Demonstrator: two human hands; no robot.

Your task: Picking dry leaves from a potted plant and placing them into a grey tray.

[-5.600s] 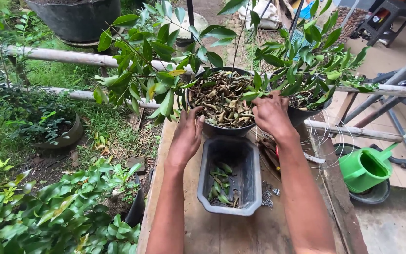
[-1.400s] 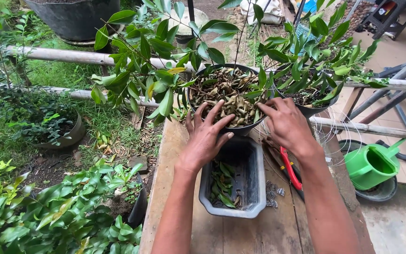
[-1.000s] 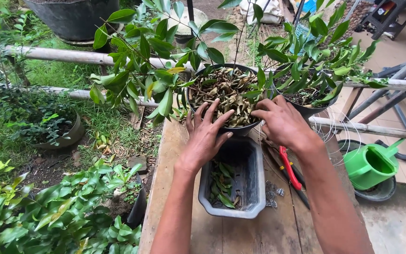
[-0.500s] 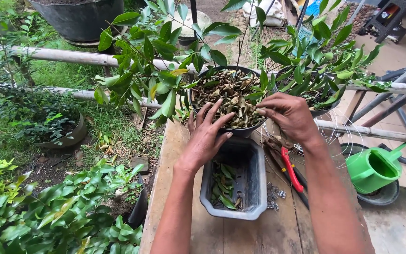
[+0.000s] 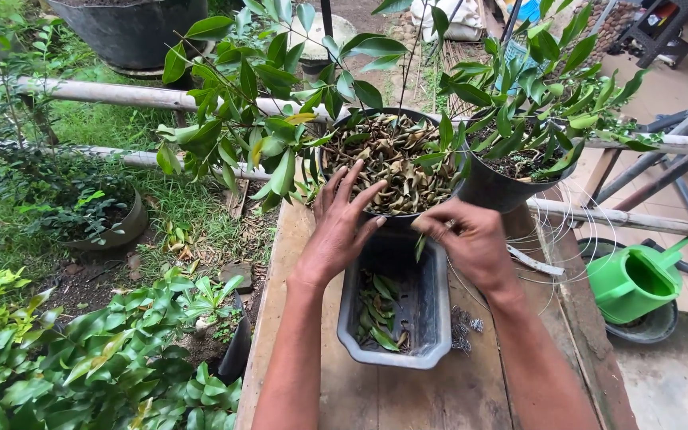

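A round black pot (image 5: 404, 219) full of dry brown leaves (image 5: 396, 163) stands at the far end of a wooden table (image 5: 296, 318). My left hand (image 5: 340, 219) rests with fingers spread against the pot's near rim and the leaves. My right hand (image 5: 471, 243) hovers over the far end of a grey rectangular planter (image 5: 435, 318), its fingers pinched on a green leaf (image 5: 421, 244) that hangs down. The planter holds a few green and brown leaves (image 5: 377, 310) at its bottom.
A second black pot (image 5: 491, 187) with a leafy plant stands right of the first. Thin wire loops (image 5: 555, 239) lie at the table's right edge. A green watering can (image 5: 635, 279) sits on the ground to the right. Bamboo rails (image 5: 113, 95) and plants lie to the left.
My right hand has come off the leaf pile toward me, carrying a leaf over the grey planter and covering the red-handled cutters. My left hand has stayed on the pot.
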